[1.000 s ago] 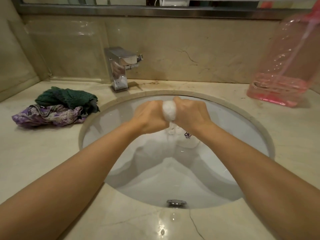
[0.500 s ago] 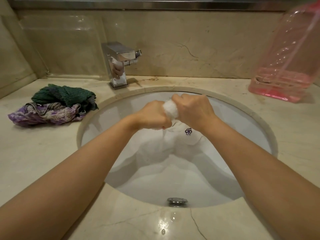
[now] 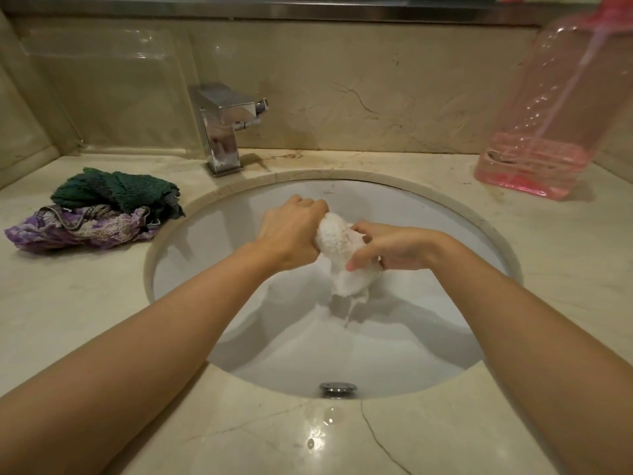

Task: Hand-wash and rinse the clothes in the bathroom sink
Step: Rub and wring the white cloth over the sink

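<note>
Beige marble countertop (image 3: 85, 303), veined and glossy with a dark crack near its front edge, surrounds a round white ceramic undermount sink (image 3: 394, 207) in a bathroom, seen from the head camera. Matching marble backsplash (image 3: 342, 90) rises behind it to a dark metal ledge. Square chrome faucet (image 3: 222, 132) stands at the basin's rear left. Left of the basin lie a crumpled dark green terry cloth (image 3: 113, 192) and, touching it in front, a bunched purple patterned garment (image 3: 75, 229). Tall translucent pink plastic bottle (image 3: 548, 132), nearly empty with pink liquid at its base, stands at the rear right. Chrome overflow fitting (image 3: 338, 389) shows on the basin's near wall.

Held above the middle of the basin is a wet, nubbly white cloth (image 3: 337, 241), wrung into a thick roll. Its long axis runs from upper left, away from the viewer, down to a loose tail pointing toward the basin floor. The left hand (image 3: 291, 234) grips the upper end, fingers curled tight around it. The right hand (image 3: 394, 248) clasps the middle, thumb and fingers wrapped round the roll.
</note>
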Demonstrator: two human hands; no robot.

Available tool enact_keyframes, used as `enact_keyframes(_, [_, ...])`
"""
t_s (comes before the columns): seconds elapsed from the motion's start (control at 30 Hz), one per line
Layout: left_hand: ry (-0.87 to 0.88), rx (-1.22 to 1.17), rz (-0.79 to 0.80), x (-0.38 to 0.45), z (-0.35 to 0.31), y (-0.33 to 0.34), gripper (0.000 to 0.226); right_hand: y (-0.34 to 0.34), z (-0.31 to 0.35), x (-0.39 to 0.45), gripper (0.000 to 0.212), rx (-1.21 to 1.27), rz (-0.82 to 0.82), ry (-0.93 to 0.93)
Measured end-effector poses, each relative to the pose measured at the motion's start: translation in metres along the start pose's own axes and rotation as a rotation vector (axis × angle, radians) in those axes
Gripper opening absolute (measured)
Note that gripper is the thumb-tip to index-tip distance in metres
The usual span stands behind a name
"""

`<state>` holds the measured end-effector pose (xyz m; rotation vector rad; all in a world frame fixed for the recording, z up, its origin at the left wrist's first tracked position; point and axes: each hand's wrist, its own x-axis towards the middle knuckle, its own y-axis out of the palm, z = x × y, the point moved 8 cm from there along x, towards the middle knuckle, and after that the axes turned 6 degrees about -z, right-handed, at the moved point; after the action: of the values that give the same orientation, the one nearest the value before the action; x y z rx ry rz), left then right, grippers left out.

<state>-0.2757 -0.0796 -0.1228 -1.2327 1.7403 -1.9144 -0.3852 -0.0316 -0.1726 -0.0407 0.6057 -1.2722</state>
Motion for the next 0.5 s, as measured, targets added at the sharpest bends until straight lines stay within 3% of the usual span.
enact_keyframes(0.07, [0.131, 0.037, -0.089, 0.003, -0.018, -0.014, 0.045, -0.002, -0.001, -0.007, 0.065, 0.078, 0.072, 0.005])
enact_keyframes(0.17, [0.365, 0.149, -0.243, 0.008, -0.044, -0.033, 0.048, 0.000, 0.004, -0.016, 0.059, 0.248, 0.154, -0.037])
enact_keyframes(0.27, [0.499, 0.057, -0.274, 0.023, -0.050, -0.039, 0.054, 0.005, 0.010, -0.018, 0.059, 0.510, 0.245, -0.031])
enact_keyframes(0.3, [0.547, 0.025, -0.263, 0.030, -0.051, -0.040, 0.058, 0.005, 0.011, -0.015, 0.061, 0.497, 0.225, -0.008])
enact_keyframes(0.4, [0.676, 0.059, -0.125, 0.045, -0.053, -0.034, 0.048, -0.010, 0.016, -0.008, 0.044, 0.159, -0.006, 0.069])
enact_keyframes(0.47, [0.577, 0.174, -0.013, 0.059, -0.047, -0.023, 0.038, -0.035, 0.024, -0.007, 0.029, -0.140, -0.238, 0.114])
enact_keyframes(0.5, [0.501, 0.231, 0.027, 0.066, -0.043, -0.018, 0.038, -0.050, 0.030, -0.005, 0.032, -0.297, -0.364, 0.116])
